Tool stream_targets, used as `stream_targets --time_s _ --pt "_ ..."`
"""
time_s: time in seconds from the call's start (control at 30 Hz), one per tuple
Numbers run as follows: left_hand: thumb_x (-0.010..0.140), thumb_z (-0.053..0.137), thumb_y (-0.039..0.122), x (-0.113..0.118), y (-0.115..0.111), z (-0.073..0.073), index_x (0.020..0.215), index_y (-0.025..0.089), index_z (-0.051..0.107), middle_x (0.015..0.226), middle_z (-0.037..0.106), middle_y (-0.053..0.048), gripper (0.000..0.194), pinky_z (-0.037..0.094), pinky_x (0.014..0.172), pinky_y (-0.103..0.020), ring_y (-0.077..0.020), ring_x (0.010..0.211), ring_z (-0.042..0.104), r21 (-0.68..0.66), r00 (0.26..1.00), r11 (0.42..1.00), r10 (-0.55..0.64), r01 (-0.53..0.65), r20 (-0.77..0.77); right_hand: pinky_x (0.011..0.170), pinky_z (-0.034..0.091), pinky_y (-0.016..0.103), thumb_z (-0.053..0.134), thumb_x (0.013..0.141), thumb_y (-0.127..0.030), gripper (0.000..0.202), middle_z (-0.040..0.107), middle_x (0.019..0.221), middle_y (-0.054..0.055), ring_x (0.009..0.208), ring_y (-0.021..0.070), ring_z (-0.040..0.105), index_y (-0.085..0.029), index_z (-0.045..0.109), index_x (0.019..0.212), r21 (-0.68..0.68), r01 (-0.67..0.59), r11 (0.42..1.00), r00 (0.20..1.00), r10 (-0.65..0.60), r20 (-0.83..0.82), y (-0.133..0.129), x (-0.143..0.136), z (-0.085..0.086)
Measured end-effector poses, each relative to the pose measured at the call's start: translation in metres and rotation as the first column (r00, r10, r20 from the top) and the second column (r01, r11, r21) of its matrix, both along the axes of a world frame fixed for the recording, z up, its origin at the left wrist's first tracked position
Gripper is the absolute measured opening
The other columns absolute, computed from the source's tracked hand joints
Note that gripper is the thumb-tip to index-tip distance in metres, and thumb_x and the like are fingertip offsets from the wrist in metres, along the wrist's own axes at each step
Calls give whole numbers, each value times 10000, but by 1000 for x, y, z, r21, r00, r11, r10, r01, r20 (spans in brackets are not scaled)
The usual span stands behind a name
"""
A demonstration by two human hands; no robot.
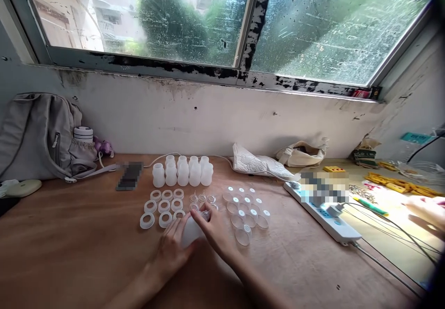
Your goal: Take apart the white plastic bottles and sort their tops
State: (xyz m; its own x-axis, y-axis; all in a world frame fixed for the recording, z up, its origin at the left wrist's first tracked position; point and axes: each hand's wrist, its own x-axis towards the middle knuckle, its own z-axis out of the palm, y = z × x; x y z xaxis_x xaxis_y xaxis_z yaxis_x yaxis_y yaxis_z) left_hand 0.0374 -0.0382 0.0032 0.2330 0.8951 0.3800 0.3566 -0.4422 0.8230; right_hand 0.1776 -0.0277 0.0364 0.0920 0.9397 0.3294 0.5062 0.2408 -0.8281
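The left hand (174, 240) is closed around a whitish translucent bottle (190, 231), which stands between the two hands over the brown wooden tabletop (79, 249); the right hand (216, 235) has its fingers bent in at the bottle's top, and whether they pinch a small part there I cannot tell. Just past the fingertips lie small clear fittings (202, 198). White rings (165, 205) sit in rows beyond and left of the left hand, clear round caps (253, 213) right of the right hand. Farther ahead of both hands stands a cluster of similar bottles (182, 173). A white power strip (339, 230) slants well to the right, a gray backpack (38, 133) rests far left, and behind everything rises a stained pale wall (156, 114) under a wet, peeling-framed window (187, 26).
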Motion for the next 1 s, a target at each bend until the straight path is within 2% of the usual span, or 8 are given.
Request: stream_targets --time_s 0.23,0.47,0.53,0.63,0.7,0.77,0.9,1.0 --pt "607 577 167 2 -6 13 883 199 575 710 599 -10 278 379 515 -243 -160 585 510 -223 980 961 -184 163 -75 438 270 206 523 692 -318 252 337 492 -55 466 90 330 -197 348 555 75 -52 996 997 56 -47 -7 -2 -4" --pt "495 591 100 5 -3 23 685 144 537 584 481 30 203 248 443 -198 -79 502 366 -460 932 811 -314 362 179 432 235 207 506 668 -327 263 306 476 -55 456 83 290 -194 334 520 48 -90 995 989 95 -117 -10 0 -1" --pt "478 569 119 4 -6 24 664 131 540 550 487 22 188 259 429 -197 -81 473 393 -581 853 625 -361 521 377 431 232 208 493 667 -373 281 308 471 -52 455 84 286 -191 341 514 50 -151 987 975 157 -159 -13 0 4" --pt "462 471 168 3 -13 22 715 109 568 503 489 7 277 312 388 -209 -101 407 449 -601 619 161 -287 783 731 440 242 211 470 675 -456 327 324 479 -46 465 88 301 -185 371 521 65 -300 952 917 306 -255 -16 3 10" --pt "446 437 173 2 -15 20 750 94 577 491 487 3 344 346 365 -218 -112 383 474 -517 508 5 -185 856 841 459 261 213 478 686 -483 340 355 510 -39 487 92 326 -177 412 555 74 -380 922 876 384 -293 -15 7 13" --pt "453 450 163 1 -14 17 750 87 578 498 504 -6 332 369 359 -216 -114 382 494 -487 486 29 -138 873 863 485 284 215 503 689 -495 329 402 565 -28 523 101 359 -170 479 649 69 -431 900 854 431 -290 -11 10 13" --pt "487 493 142 -3 -6 16 757 90 572 530 534 -16 286 379 369 -203 -111 399 518 -501 523 167 -136 849 841 475 275 208 532 691 -519 388 400 576 -40 512 95 347 -181 512 880 9 -494 869 829 474 -297 -2 13 7" --pt "488 501 137 -8 -1 14 778 89 573 541 536 -16 302 381 375 -208 -116 410 524 -482 508 176 -154 858 848 452 259 199 543 698 -520 388 382 579 -49 501 85 330 -191 494 897 -16 -529 848 789 485 -377 0 13 1"
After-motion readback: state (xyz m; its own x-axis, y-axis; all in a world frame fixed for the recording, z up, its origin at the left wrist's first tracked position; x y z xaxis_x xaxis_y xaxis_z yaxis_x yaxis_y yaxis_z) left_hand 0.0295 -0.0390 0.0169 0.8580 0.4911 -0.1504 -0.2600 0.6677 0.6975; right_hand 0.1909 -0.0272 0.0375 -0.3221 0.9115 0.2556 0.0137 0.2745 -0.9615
